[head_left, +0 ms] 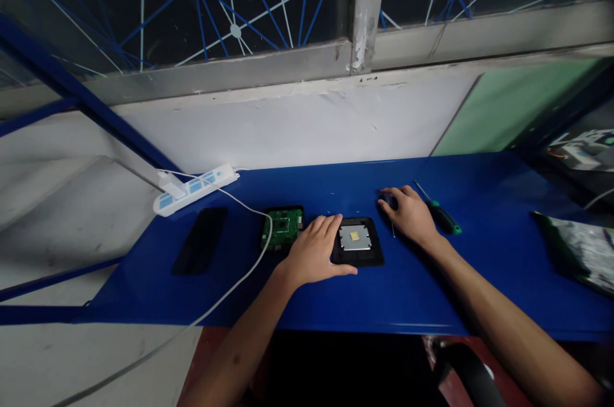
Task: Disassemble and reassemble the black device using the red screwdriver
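Note:
My left hand (316,250) grips the left side of a square black case part (377,256), fingertips at its far edge and thumb along its near edge. A silvery metal plate (355,245) with a small yellowish square pad (354,236) sits in that part. Left of this hand, a green circuit board (283,228) lies in a black tray-like shell, partly behind the hand. My right hand (410,212) is low over the table, fingers curled around something small and dark that I cannot make out. By its thumb, a thin rod (394,230) shows. A green-handled screwdriver (445,217) lies to its right.
A white power strip (196,188) with a plugged-in charger lies at the back left; its white cable (240,280) crosses the blue table (307,304). A dark flat slab (200,240) lies at left. A silvery bag (582,250) is at the right edge. Wall and windows stand behind.

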Action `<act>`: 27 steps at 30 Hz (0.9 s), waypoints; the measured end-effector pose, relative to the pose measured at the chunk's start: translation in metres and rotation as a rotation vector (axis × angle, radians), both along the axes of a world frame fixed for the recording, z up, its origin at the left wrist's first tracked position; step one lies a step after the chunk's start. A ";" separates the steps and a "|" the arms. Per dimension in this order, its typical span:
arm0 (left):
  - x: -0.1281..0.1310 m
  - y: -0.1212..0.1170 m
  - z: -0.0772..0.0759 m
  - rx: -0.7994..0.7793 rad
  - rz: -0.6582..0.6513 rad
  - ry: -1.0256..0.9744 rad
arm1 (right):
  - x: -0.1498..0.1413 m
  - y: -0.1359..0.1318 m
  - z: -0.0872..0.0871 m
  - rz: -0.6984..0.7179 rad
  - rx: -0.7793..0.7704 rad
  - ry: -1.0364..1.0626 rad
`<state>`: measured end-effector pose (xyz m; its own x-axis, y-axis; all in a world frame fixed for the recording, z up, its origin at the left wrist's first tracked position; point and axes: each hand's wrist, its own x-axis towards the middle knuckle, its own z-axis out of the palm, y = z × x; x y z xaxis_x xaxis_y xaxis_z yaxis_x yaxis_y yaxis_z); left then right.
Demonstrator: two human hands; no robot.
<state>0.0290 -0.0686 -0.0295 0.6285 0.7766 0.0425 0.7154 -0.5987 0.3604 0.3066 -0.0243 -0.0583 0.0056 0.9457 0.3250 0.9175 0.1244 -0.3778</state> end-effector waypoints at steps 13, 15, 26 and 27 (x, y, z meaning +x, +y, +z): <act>0.001 0.000 0.002 0.013 -0.020 0.015 | 0.000 0.000 0.017 0.004 0.118 0.331; 0.001 0.000 0.002 0.016 -0.036 0.013 | -0.003 -0.004 0.022 0.019 0.171 0.455; 0.002 -0.001 0.002 0.048 -0.043 -0.002 | -0.031 -0.030 0.028 0.280 0.395 0.464; 0.002 -0.001 0.002 0.049 -0.043 -0.004 | -0.031 -0.030 0.028 0.296 0.402 0.458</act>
<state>0.0308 -0.0696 -0.0273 0.6607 0.7461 0.0825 0.6875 -0.6456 0.3325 0.2760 -0.0546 -0.0299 -0.0146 0.7344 0.6786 0.5816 0.5583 -0.5917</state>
